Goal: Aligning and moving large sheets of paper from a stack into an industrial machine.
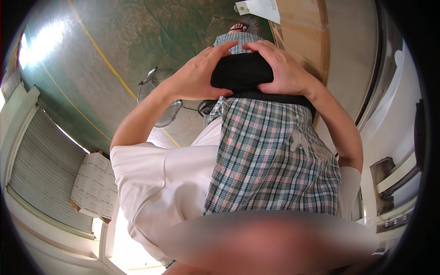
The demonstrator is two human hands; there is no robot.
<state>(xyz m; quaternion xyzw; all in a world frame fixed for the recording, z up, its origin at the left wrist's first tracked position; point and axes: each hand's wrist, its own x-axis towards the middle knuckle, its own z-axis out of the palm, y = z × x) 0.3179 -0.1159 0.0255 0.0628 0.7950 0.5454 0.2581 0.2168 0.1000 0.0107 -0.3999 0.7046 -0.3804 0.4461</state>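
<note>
A black cloth thing (pixel 242 73), pouch-like in shape, sits in front of my waist over the lower part of a checked apron (pixel 270 146). My left hand (pixel 201 73) curves around its left side, fingers along the far edge and thumb at the near edge. From the right, my right hand (pixel 286 71) grips it the same way, its fingertips close to those of the left. A black band runs along the waist beside it. What lies under the palms is hidden.
Beyond my right hand stands a large cardboard box (pixel 305 41) with a white paper (pixel 261 9) on it. A clear-and-grey wheeled or wire object (pixel 167 107) is on the green floor (pixel 174 23) at left. White cartons (pixel 95 183) are stacked by a shutter (pixel 50 160).
</note>
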